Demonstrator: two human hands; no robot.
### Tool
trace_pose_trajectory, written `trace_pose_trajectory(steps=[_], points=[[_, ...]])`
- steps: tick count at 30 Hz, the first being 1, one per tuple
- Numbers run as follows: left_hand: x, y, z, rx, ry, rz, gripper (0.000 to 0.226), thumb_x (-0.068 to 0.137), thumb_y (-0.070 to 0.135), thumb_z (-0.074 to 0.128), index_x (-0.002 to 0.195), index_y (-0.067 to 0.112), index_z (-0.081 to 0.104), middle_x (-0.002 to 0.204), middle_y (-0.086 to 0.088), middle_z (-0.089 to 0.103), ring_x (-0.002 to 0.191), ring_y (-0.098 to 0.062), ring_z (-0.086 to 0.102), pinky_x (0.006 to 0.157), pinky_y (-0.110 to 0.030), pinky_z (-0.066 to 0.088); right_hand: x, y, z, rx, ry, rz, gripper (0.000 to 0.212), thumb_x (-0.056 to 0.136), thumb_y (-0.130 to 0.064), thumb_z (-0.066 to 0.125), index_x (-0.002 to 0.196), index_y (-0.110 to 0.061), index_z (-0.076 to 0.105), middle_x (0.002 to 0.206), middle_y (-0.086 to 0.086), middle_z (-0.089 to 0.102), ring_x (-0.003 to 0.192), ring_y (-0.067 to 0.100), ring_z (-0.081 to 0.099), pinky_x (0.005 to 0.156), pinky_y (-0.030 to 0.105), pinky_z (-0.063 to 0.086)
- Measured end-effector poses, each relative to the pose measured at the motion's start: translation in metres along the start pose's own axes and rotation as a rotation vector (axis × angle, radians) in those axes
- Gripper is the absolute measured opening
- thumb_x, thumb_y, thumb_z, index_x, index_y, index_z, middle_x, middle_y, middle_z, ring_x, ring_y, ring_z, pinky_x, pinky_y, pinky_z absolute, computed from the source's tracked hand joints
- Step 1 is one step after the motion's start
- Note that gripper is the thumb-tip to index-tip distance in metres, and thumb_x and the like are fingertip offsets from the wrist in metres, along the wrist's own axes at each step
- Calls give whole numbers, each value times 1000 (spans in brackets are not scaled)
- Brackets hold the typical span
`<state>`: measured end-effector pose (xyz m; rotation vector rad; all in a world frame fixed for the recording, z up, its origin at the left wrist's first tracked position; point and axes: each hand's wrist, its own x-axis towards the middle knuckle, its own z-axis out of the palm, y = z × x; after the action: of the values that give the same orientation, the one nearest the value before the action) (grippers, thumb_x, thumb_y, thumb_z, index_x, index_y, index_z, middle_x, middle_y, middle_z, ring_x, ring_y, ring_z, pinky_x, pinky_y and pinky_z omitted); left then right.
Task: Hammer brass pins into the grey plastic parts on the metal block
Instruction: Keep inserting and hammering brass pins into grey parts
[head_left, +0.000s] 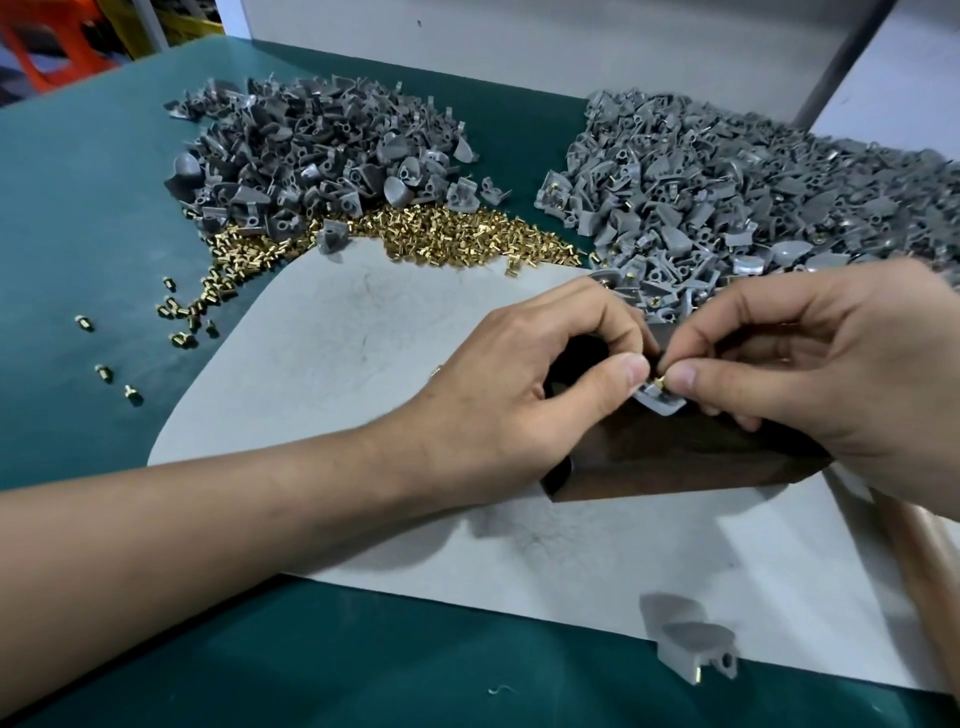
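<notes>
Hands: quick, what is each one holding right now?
Left hand: pinching the grey plastic part on the metal block.
Right hand: pinching a brass pin at that part.

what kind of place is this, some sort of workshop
Probably a small factory assembly bench: loose heaps of grey plastic parts, a spill of brass pins on the green mat, and a metal block to work on.

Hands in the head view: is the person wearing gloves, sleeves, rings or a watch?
No. The left hand and right hand are bare, no gloves. The left forearm is uncovered to the frame edge: no sleeve, watch or band. No rings show on the fingers; nails are short. The right wrist is mostly out of frame.
</notes>
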<state>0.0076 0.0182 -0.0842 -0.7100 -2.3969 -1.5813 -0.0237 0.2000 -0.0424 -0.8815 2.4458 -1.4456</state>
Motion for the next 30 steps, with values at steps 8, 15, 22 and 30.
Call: trace_pose_trajectory(steps=[8,15,22,30], points=[[2,-1,0,-10,-13,-70,12,86,21,55,82,12,61,97,-2,67,116,-14,53,100,-39,39,0,1,0,5,-5,-16,22,56,-41,71,71,-25,72,53,-5,63,42,2,50,44,12,43],[2,-1,0,-4,-6,-59,16,86,21,55,81,7,61,95,-5,67,112,-18,54,97,-40,40,1,-1,-2,26,-50,11,22,55,-41,72,70,-26,73,51,-1,62,41,1,46,41,12,38],[1,0,1,-8,0,-56,16,86,20,55,80,7,61,93,-4,66,109,-19,56,95,-41,41,0,1,-1,16,-47,-20,21,56,-40,72,71,-25,73,57,-4,66,46,1,54,48,12,46],[1,1,1,-14,7,-55,16,86,20,55,80,6,60,91,-4,65,103,-21,57,91,-45,42,0,2,-1,-26,-42,-37,21,58,-42,71,73,-27,73,67,1,69,54,8,60,57,21,51]])
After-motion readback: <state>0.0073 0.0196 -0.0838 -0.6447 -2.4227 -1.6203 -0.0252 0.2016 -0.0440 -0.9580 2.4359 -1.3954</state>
